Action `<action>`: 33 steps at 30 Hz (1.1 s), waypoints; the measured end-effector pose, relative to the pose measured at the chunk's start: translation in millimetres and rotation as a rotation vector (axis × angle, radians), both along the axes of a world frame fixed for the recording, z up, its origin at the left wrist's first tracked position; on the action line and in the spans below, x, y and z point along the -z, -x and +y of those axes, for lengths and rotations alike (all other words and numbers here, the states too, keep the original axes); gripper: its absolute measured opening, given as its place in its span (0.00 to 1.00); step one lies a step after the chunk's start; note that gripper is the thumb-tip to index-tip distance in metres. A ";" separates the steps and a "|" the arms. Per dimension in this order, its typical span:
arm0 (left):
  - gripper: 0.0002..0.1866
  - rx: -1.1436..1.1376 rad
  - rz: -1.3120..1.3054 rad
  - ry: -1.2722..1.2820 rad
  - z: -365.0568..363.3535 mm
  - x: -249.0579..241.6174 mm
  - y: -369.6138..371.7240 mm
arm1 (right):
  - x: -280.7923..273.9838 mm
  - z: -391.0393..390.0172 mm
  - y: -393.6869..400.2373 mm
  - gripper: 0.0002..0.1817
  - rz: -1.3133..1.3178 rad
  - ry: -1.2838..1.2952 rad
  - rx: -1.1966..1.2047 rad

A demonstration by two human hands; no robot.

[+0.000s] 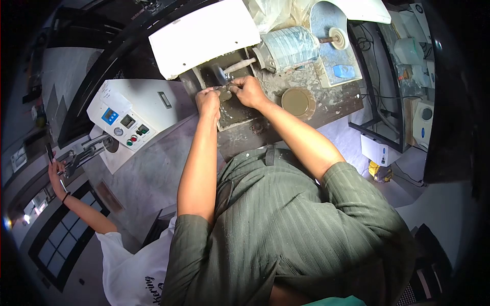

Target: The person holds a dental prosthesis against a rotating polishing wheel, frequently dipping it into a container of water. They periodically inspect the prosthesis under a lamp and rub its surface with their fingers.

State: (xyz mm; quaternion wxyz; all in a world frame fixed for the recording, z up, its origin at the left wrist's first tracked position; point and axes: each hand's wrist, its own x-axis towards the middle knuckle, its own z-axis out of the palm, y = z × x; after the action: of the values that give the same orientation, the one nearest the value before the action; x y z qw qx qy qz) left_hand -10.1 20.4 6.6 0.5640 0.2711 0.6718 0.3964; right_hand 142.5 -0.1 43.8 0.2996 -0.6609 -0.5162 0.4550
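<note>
My left hand (207, 103) and my right hand (248, 92) meet at a bench polishing lathe (288, 48), fingers closed in a pinch on either side of a small muddy piece. I cannot tell what this piece is. Just above the fingertips is a dark, blurred wheel (219, 74) on the lathe's left spindle. Beneath my hands lies a tray (237, 115) coated in grey-brown slurry, and a white hood (204, 35) covers its far side. Right of my right hand stands a round bowl (296, 102) of brown paste.
A white buffing wheel (337, 39) sits on the right spindle, above a blue block (343, 71) in a pale tray. Left of the bench is a white machine (140, 112) with dials and buttons. Another person's hand (56, 173) holds a phone at far left.
</note>
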 end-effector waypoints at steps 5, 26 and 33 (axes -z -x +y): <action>0.09 0.067 -0.092 0.084 -3.6 -24.5 2.7 | 1.9 -2.9 0.5 0.10 0.021 -0.083 -0.028; 0.10 0.113 0.024 -0.126 -15.3 -27.5 -7.3 | 9.3 -2.2 -2.5 0.08 0.091 -0.003 0.006; 0.09 0.082 -0.053 0.005 -6.1 -24.9 -5.2 | 12.1 -1.0 -3.6 0.09 0.051 -0.019 0.012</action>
State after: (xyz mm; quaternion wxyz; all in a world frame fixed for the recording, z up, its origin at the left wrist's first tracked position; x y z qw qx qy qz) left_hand -4.8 14.3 31.5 0.5980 0.2865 0.6458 0.3784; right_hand 146.1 -1.1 31.7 0.3216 -0.6491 -0.5088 0.4651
